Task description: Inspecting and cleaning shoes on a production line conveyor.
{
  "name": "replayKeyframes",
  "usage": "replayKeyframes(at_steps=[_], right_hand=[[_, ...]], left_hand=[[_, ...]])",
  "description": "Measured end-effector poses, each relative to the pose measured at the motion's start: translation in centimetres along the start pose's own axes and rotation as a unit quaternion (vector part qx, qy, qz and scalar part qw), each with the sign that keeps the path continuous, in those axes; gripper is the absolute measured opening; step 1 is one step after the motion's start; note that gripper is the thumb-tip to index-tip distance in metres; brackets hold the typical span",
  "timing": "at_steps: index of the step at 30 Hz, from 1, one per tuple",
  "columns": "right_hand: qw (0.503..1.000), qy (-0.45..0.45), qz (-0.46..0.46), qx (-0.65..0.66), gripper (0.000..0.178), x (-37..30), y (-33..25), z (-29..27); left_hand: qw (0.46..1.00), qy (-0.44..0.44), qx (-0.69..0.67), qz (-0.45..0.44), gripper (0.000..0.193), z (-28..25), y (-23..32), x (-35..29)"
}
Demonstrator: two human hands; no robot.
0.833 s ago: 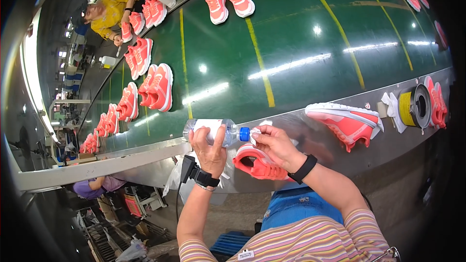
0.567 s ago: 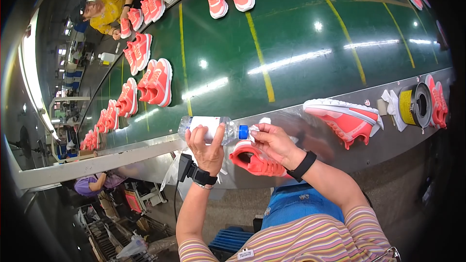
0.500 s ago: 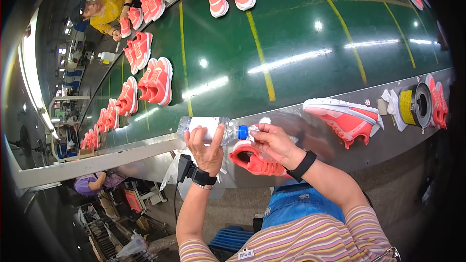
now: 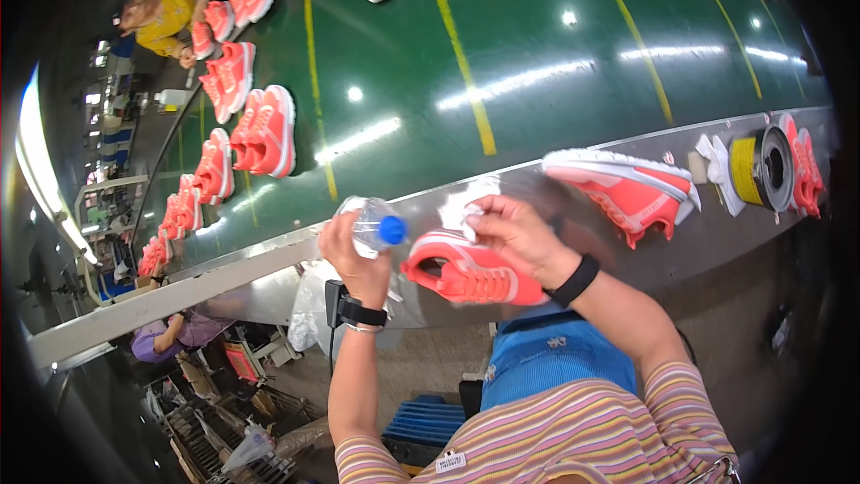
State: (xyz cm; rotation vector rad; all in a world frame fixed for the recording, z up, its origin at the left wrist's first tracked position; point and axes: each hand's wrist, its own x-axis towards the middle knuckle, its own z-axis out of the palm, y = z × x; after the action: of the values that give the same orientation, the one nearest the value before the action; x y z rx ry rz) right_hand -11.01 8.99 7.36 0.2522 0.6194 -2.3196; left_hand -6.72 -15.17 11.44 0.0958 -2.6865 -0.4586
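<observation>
Obstacles about the hands: the coral mesh sneaker with white sole [image 4: 475, 276] lies touching under the right hand [image 4: 517, 235]; a second coral sneaker resting on its side [image 4: 627, 190] sits at 3 o'clock on the grey metal ledge [image 4: 708, 233], a yellow tape roll [image 4: 751, 166] beyond it. Open ledge remains between the two sneakers. At 12 o'clock the green conveyor belt [image 4: 537, 54] is open; at 10 o'clock stand paired coral sneakers [image 4: 266, 130]. The left hand [image 4: 358, 255] holds a clear plastic bottle with blue cap [image 4: 374, 224].

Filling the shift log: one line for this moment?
left hand: holds capped bottle | right hand: white cloth over coral shoe
</observation>
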Motion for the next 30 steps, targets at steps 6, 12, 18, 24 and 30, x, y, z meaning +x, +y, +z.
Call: replayKeyframes(at_steps=[6, 12, 18, 24, 30], right_hand=[[0.924, 0.090, -0.018, -0.372, 0.010, -5.0, -3.1, -7.0], [0.873, 0.061, 0.010, -0.483, 0.011, -5.4, -0.9, -9.1], [0.815, 0.030, -0.052, -0.577, 0.014, -5.2, -0.4, -8.9], [0.736, 0.012, -0.005, -0.677, 0.012, -4.0, -0.2, -8.0], [0.749, -0.004, -0.063, -0.660, 0.009, -3.6, 0.2, -7.5]], left_hand=[[0.921, 0.028, -0.302, -0.244, 0.064, 3.3, -6.1, -3.0], [0.885, 0.061, -0.305, -0.348, 0.066, 1.5, -6.3, -4.7], [0.988, -0.119, -0.063, 0.072, 0.056, -3.3, 7.6, -8.0], [0.897, -0.299, 0.164, 0.280, 0.049, 2.5, 9.5, -7.5], [0.898, -0.286, 0.163, 0.293, 0.048, 3.1, 8.3, -8.6]])
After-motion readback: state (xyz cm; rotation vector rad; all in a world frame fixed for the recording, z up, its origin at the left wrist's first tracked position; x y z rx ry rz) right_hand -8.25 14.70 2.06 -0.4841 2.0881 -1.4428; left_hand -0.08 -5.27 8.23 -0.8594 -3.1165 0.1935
